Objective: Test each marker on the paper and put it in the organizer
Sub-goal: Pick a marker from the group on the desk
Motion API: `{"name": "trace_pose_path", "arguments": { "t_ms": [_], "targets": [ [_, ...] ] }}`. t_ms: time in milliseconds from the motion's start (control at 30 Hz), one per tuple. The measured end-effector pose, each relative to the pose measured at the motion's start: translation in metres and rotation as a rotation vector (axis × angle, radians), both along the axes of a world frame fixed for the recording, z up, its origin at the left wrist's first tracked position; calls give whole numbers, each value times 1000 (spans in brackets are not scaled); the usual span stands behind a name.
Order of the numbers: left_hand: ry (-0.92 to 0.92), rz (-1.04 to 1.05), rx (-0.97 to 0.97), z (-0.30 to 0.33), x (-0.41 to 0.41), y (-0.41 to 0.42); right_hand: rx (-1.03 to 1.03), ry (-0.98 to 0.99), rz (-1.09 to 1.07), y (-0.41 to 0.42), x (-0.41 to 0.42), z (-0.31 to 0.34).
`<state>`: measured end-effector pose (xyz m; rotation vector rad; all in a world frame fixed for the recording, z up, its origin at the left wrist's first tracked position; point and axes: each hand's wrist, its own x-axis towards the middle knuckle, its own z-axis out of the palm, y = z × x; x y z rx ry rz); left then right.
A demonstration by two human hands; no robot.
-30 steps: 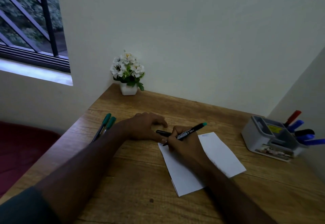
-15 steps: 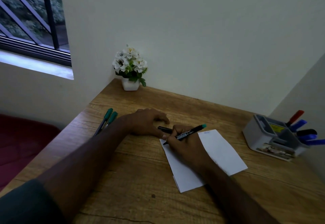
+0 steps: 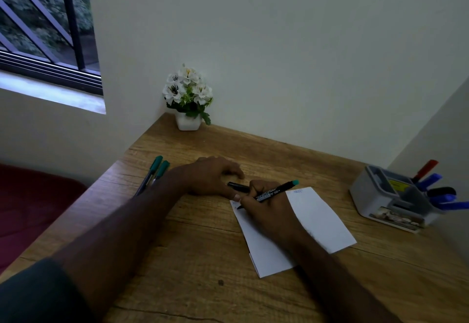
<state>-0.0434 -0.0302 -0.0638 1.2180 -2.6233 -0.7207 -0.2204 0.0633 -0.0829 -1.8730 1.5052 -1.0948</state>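
Note:
My right hand (image 3: 269, 208) grips a black marker (image 3: 276, 190) with a green end, its tip down on the top left corner of the white paper (image 3: 317, 218). My left hand (image 3: 210, 176) rests on the desk just left of the paper, thumb tip touching the paper's corner. A black cap (image 3: 238, 187) lies on the desk between the two hands. Two green-capped markers (image 3: 154, 174) lie side by side at the desk's left edge. The grey organizer (image 3: 375, 196) stands at the right with red, blue and black markers in it.
A white pot of white flowers (image 3: 189, 99) stands in the desk's far left corner against the wall. The wooden desk (image 3: 198, 259) is bounded by walls behind and on the right. A dark red seat (image 3: 30, 203) lies below the left edge.
The marker tip has shifted slightly on the paper's top left corner. The view has tilted a little; both hands stay in place.

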Motion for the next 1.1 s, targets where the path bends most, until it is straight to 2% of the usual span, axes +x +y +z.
{"name": "trace_pose_path", "arguments": {
  "t_ms": [700,1100],
  "targets": [
    [11,1,1,1,0,1,-37,7,1,-3,0,-3],
    [22,7,8,0,0,0,24,24,-18,-1,0,1]
  ]
}}
